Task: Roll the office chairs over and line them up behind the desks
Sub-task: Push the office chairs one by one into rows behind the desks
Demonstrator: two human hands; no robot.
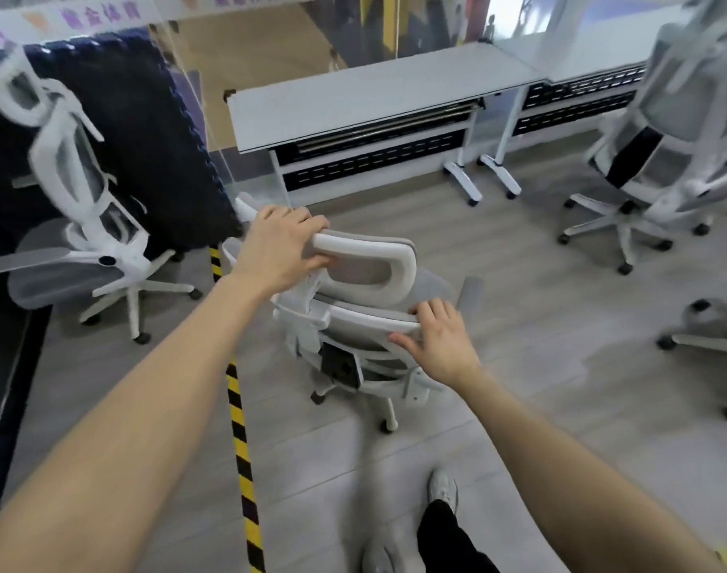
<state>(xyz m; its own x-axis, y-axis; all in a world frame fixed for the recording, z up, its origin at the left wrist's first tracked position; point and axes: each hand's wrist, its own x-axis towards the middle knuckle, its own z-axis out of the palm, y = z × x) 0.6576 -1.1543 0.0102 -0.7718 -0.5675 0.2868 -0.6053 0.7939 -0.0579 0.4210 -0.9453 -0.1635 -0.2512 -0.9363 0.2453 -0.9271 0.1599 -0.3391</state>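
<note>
A white office chair [366, 324] with grey mesh stands in the middle of the floor, its back toward me and its seat facing a grey desk [353, 97]. My left hand [283, 246] grips the left end of the chair's headrest. My right hand [440, 341] holds the top edge of the backrest at its right side, fingers over the rim and thumb below. A second grey desk [593, 55] stands to the right of the first, along the far wall.
Another white chair [89, 225] stands at the left beside a dark blue padded mat [147, 130]. More white chairs [659, 159] crowd the right side. A yellow-and-black striped strip [240, 432] runs along the floor. My feet are at the bottom of the view.
</note>
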